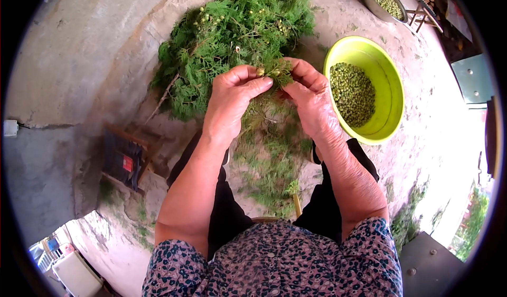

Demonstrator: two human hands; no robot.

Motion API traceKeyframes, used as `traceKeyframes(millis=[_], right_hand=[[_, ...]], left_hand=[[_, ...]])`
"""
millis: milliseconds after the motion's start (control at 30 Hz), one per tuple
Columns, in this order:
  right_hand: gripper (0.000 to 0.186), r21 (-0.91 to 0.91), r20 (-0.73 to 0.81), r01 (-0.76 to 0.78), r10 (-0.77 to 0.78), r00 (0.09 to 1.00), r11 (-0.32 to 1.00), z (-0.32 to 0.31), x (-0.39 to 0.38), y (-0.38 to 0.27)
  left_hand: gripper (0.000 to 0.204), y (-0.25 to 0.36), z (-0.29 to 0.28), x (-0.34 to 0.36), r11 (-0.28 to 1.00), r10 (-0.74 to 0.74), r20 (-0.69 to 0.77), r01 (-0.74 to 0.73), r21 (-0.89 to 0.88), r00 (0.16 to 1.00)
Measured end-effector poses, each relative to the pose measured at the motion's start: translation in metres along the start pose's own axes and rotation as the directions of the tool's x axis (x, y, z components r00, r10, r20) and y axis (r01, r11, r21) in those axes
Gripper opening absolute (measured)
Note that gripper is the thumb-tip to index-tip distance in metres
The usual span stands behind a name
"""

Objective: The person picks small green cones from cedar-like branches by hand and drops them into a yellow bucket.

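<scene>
The patterned shirt (274,254) sat nearest the camera, at 6 o'clock, with dark trousers (227,207) on both sides above it. Both forearms reached up toward 12 o'clock, where the two hands met around a green sprig (279,72), just past 12. The left hand (235,99) pinched it narrowly between thumb and curled forefinger, a small round cone (260,71) showing beside the thumb; the right hand (310,93) gripped its other side with bent fingers. Beyond them, between 11 and 12, a heap of leafy branches (211,54) lay on the floor (428,93). At 2 o'clock stood a yellow-green tub (390,85), partly filled with small round green pieces (353,93); farther out, between 1 and 2, a metal bowl (372,6) held similar ones. Leafy scraps (269,175) lay scattered between the legs, toward 6.
</scene>
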State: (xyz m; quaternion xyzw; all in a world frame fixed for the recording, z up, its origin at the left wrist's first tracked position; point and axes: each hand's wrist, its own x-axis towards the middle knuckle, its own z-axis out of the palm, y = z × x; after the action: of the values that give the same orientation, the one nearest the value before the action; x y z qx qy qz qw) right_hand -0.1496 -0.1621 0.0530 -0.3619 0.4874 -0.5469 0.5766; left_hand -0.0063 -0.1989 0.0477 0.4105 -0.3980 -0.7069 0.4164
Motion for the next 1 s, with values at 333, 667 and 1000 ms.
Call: traceKeyframes(millis=[333, 667, 1000], right_hand=[[0.017, -0.062, -0.106, 0.057, -0.063, 0.992, 0.996, -0.006, 0.006, 0.003], [0.01, 0.015, -0.161, 0.089, -0.085, 0.983, 0.996, -0.008, 0.01, -0.002], [0.016, -0.495, 0.011, 0.447, -0.508, 0.861, 0.745, -0.003, 0.008, 0.007]], left_hand=[[0.006, 0.0, 0.003, 0.002, 0.986, 0.007, 0.046, -0.014, 0.164, 0.999], [0.008, -0.005, 0.004, 0.006, 0.997, -0.026, 0.085, 0.02, 0.071, 0.996], [0.012, -0.004, 0.01, 0.006, 0.999, 0.043, -0.126, -0.047, -0.027, 0.991]])
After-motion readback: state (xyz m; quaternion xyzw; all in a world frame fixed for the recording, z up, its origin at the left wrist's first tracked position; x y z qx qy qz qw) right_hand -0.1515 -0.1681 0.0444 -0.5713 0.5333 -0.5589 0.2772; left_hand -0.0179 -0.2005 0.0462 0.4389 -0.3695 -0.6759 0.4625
